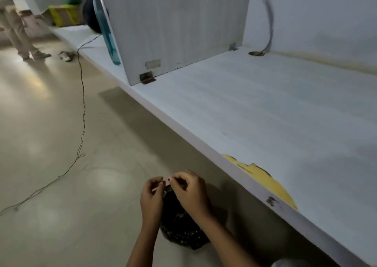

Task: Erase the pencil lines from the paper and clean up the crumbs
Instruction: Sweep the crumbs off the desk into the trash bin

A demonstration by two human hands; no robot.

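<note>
Left hand (152, 195) and right hand (191, 191): together at 6 o'clock in the view, fingers curled, fingertips meeting. Pinched between thumb and fingertips of both: pale scrap (166, 182), small and thin, too blurred to tell paper from eraser.

Directly under the hands, toward 6 o'clock: black bin (181, 228) standing on the floor (61, 144), dark liner flecked with pale bits. Scrap held just above its far rim.

From the hands toward 3 o'clock: white desk (265, 113), front edge running from 11 o'clock down to 5 o'clock. On that edge, at 2 o'clock from the hands: chipped patch (265, 183), yellow core exposed.

At 12 o'clock on the desk: upright divider panel (173, 26), metal bracket (147, 77) at its near foot. At 1 o'clock: cable hole (256, 53), grey cable (269, 17) rising from it.

At 9 to 10 o'clock: thin wire (82, 103) trailing from the desk edge across the floor. At 11 o'clock, far corner: legs of a standing person (16, 28).
</note>
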